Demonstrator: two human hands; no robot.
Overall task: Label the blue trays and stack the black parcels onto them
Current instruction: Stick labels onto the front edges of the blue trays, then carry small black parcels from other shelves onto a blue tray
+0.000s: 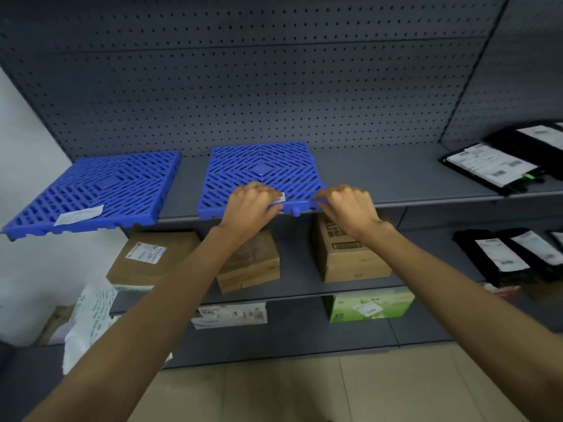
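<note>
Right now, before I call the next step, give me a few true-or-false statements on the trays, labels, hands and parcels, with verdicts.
1. The left blue tray carries a white label. True.
2. Black parcels are stacked on the right blue tray. False: no parcel lies on it; the black parcels lie on the shelf at the far right.
3. The left hand pinches a second label at the right blue tray's front edge. True.
4. The right hand holds a cardboard box. False: it grips the right blue tray's front edge; the cardboard boxes sit lower down.
</note>
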